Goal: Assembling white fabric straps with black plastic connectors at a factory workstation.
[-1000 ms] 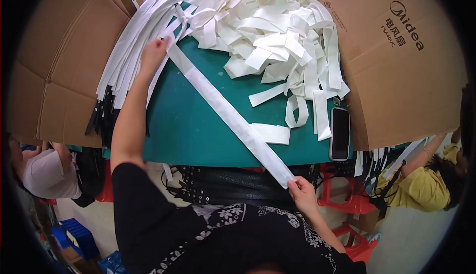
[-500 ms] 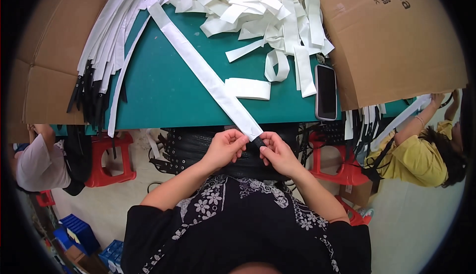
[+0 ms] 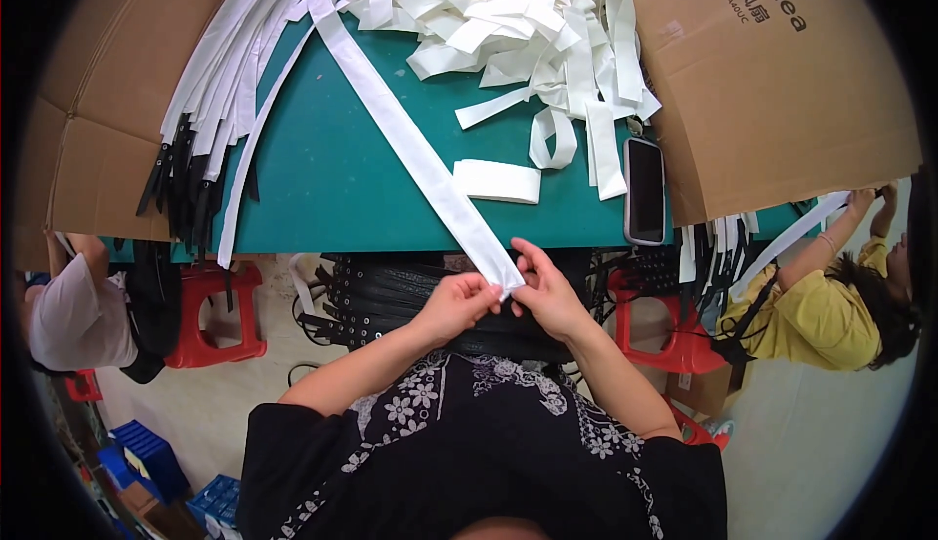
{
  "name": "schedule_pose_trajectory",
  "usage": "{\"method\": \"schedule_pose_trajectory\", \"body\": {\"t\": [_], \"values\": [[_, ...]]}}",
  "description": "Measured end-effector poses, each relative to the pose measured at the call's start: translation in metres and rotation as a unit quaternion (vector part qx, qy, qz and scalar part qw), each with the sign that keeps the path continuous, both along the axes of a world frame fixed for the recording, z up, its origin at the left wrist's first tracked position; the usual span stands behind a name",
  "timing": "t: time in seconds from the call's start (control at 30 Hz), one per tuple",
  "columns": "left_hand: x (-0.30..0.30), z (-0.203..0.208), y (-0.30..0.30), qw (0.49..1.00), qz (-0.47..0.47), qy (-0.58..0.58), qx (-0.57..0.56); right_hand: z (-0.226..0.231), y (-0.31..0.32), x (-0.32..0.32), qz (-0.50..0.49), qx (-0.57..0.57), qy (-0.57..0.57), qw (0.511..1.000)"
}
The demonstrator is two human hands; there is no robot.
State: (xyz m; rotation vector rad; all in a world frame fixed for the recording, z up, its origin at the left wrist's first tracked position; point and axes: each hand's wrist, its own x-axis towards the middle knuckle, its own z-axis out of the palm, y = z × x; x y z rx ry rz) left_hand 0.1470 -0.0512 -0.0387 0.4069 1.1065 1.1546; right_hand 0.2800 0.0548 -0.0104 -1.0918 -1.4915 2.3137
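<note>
L hand (image 3: 459,303), thumb & fingertips pinched, and R hand (image 3: 549,298), pinching w/ a finger raised, both grip the near end of the long white strip (image 3: 401,139), just past the table's (image 3: 332,217) near edge. Strip runs diag. toward far L; if a pinch loosens, end could drop, & a hard tug might shift the folded white strip (image 3: 503,182) alongside.

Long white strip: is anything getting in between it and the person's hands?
Nothing visible does: the left hand and the right hand both grip the near end of the long white strip with bare fingers.
</note>
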Motion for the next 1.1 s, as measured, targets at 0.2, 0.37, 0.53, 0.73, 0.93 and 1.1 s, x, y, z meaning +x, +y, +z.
{"method": "schedule_pose_trajectory", "body": {"t": [0.2,0.37,0.53,0.73,0.93,1.1], "values": [[-0.009,-0.002,0.006,0.998,0.041,-0.041,0.021,-0.002,0.011,0.011,0.139,0.098,-0.011,0.985],[-0.016,-0.007,0.008,0.997,0.064,-0.043,0.029,-0.016,0.01,0.084,0.259,0.152,-0.15,0.942],[-0.011,-0.002,0.008,0.998,0.054,-0.018,0.033,0.004,-0.006,0.05,0.115,0.134,-0.141,0.974],[-0.022,0.007,0.012,0.988,0.128,0.052,0.066,0.025,-0.004,0.032,0.088,0.067,-0.147,0.983],[-0.007,0.001,0.006,0.996,0.085,0.014,0.038,0.027,-0.006,0.036,0.124,0.101,-0.174,0.972],[-0.018,0.001,0.011,0.995,0.097,-0.009,0.03,0.009,-0.003,0.019,0.076,0.047,-0.106,0.99]]}}
